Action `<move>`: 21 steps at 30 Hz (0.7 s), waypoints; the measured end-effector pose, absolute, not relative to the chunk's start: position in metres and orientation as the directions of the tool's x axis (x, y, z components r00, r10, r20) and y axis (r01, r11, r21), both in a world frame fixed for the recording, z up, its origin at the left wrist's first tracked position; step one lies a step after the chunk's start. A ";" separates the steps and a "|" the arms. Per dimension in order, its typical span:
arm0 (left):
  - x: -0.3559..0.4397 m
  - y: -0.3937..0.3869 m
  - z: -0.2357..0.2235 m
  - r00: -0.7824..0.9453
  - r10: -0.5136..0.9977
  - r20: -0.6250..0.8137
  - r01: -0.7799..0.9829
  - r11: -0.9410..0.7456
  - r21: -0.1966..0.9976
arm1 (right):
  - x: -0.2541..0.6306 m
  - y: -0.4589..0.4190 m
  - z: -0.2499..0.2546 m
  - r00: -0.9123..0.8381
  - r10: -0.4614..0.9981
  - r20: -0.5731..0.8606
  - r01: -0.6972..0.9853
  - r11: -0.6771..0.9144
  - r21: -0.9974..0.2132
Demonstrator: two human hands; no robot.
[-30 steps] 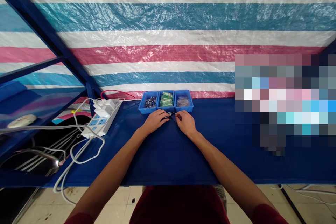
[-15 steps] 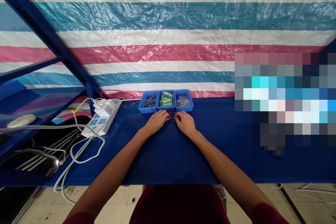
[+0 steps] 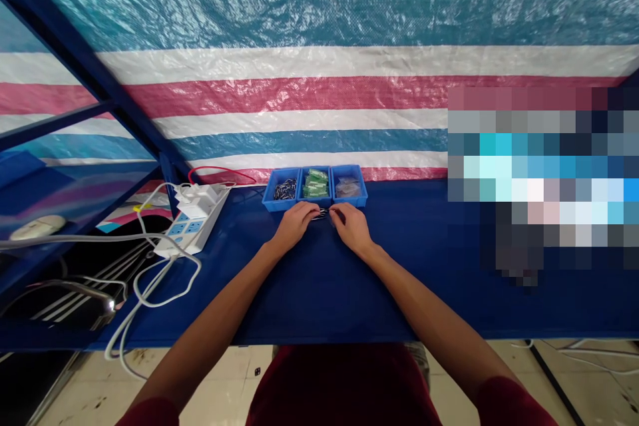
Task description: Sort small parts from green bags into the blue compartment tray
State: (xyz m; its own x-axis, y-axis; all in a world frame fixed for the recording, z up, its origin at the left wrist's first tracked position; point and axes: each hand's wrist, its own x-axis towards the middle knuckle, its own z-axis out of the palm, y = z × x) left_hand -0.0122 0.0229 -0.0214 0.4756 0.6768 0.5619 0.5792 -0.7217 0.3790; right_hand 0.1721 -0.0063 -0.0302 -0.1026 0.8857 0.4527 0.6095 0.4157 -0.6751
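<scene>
Both hands meet over the blue table, just in front of three small blue bins. My left hand (image 3: 294, 224) is closed, its fingertips pinched on thin, small metal pieces (image 3: 322, 213) that stick out towards the right. My right hand (image 3: 353, 226) faces it with thumb and fingers pinched together at the other end of these pieces; what lies in that pinch is hidden. The left bin (image 3: 269, 202) holds many similar dark and silver pieces. Green packets (image 3: 315, 184) fill the middle bin. Clear plastic bags (image 3: 348, 188) lie in the right bin.
A white power strip (image 3: 192, 229) with plugged-in adapters and looping white cables (image 3: 192, 283) lies on the left of the table (image 3: 319, 299). A blue metal frame (image 3: 167, 176) rises there. Behind hangs a striped plastic sheet (image 3: 319, 93). Blurred blocks cover the right side.
The view has tilted slightly down. My hands stay close together at the same spot, with the small metal pieces between them turned a little and the fingertips slightly shifted.
</scene>
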 end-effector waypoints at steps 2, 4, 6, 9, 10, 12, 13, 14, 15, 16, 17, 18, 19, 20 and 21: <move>-0.011 0.020 -0.019 0.430 0.692 0.580 0.555 -0.709 0.435 | 0.172 -0.007 -0.030 -0.125 0.874 0.470 0.575 0.450 -0.683; -0.009 0.018 -0.016 0.391 0.704 0.593 0.538 -0.697 0.473 | 0.171 -0.008 -0.030 -0.141 0.867 0.477 0.556 0.468 -0.687; -0.007 0.016 -0.015 0.362 0.712 0.602 0.523 -0.689 0.501 | 0.172 -0.008 -0.030 -0.152 0.865 0.478 0.546 0.477 -0.689; -0.005 0.015 -0.014 0.331 0.730 0.598 0.515 -0.670 0.534 | 0.172 -0.008 -0.031 -0.169 0.860 0.482 0.550 0.488 -0.677; -0.005 0.014 -0.014 0.319 0.740 0.593 0.517 -0.660 0.545 | 0.172 -0.008 -0.031 -0.172 0.860 0.481 0.552 0.488 -0.676; -0.005 0.014 -0.015 0.297 0.760 0.578 0.524 -0.636 0.566 | 0.172 -0.008 -0.031 -0.168 0.862 0.478 0.553 0.483 -0.679; -0.005 0.014 -0.015 0.290 0.768 0.571 0.527 -0.626 0.575 | 0.171 -0.007 -0.032 -0.163 0.863 0.478 0.551 0.481 -0.682; -0.005 0.014 -0.015 0.286 0.775 0.564 0.528 -0.618 0.582 | 0.171 -0.007 -0.032 -0.156 0.863 0.480 0.549 0.480 -0.685; -0.005 0.013 -0.015 0.284 0.778 0.560 0.526 -0.615 0.587 | 0.171 -0.007 -0.032 -0.151 0.862 0.483 0.545 0.480 -0.687; -0.004 0.013 -0.014 0.286 0.778 0.559 0.520 -0.616 0.592 | 0.171 -0.007 -0.032 -0.145 0.861 0.487 0.542 0.481 -0.689; -0.004 0.013 -0.014 0.290 0.777 0.559 0.511 -0.619 0.596 | 0.171 -0.007 -0.032 -0.139 0.860 0.490 0.538 0.481 -0.692; -0.004 0.012 -0.013 0.294 0.776 0.558 0.502 -0.622 0.601 | 0.171 -0.007 -0.032 -0.135 0.860 0.492 0.535 0.481 -0.694; -0.004 0.012 -0.012 0.298 0.776 0.556 0.493 -0.624 0.606 | 0.171 -0.007 -0.032 -0.136 0.860 0.492 0.534 0.482 -0.695; -0.004 0.011 -0.011 0.301 0.777 0.553 0.487 -0.624 0.612 | 0.171 -0.007 -0.032 -0.139 0.859 0.492 0.532 0.484 -0.694; -0.003 0.011 -0.011 0.301 0.780 0.548 0.482 -0.621 0.619 | 0.172 -0.007 -0.032 -0.145 0.859 0.491 0.533 0.486 -0.693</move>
State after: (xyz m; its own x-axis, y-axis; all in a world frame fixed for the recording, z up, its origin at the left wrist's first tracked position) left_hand -0.0033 0.0105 -0.0105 0.3008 0.7802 0.5484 0.4817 -0.6206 0.6187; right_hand 0.1715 -0.0075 -0.0316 -0.1448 0.8588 0.4914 0.5327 0.4862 -0.6927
